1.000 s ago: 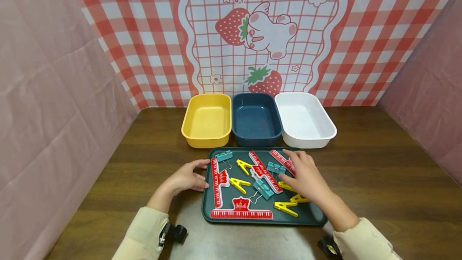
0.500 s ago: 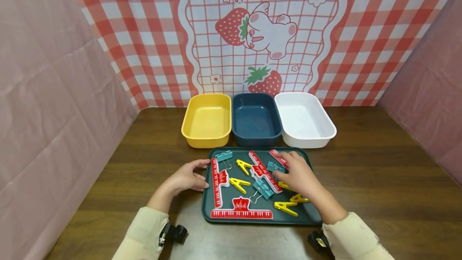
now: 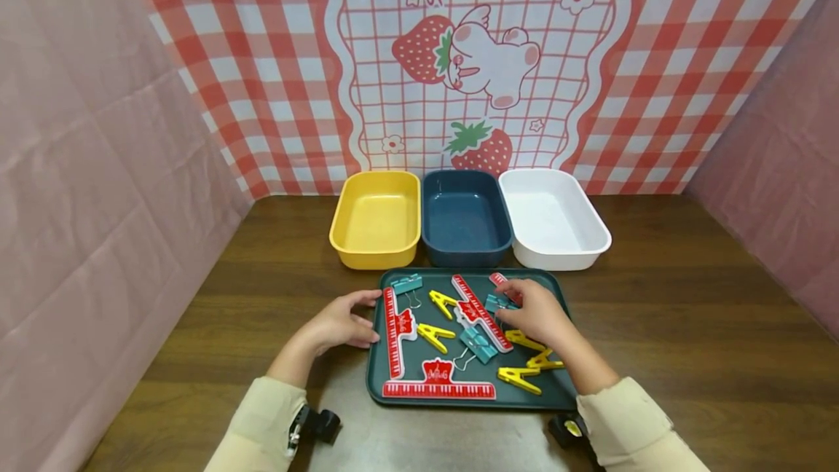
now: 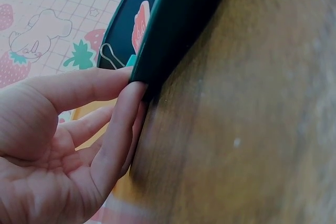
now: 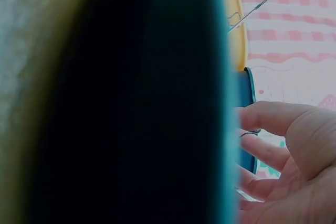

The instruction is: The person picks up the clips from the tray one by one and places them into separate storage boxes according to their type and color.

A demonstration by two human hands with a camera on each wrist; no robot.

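My left hand (image 3: 341, 320) touches the left rim of a dark green tray (image 3: 481, 404) with thumb and fingertips, seen closer in the left wrist view. Above the tray's right part is my right hand (image 3: 539, 313), thumb and fingers spread either side of a teal binder clip (image 3: 498, 302). The hand partly hides a red keyboard-patterned clip (image 3: 498, 279). Left of it lies another red keyboard-patterned clip (image 3: 481, 312), beside a teal binder clip (image 3: 478, 345). Several yellow clothespins (image 3: 520, 379) lie about. In the right wrist view, the blurred tray edge hides the fingertips.
Behind the tray stand a yellow bin (image 3: 376, 261), a navy bin (image 3: 467, 257) and a white bin (image 3: 562, 261), side by side. More red keyboard-patterned clips (image 3: 438, 388) lie at the tray's front and left. A checked curtain (image 3: 282, 93) hangs behind the wooden table (image 3: 688, 312).
My right hand has moved left, from near the upper-right red clip to around the teal binder clip. Clothespins under its wrist show more. The left hand stays at the rim.
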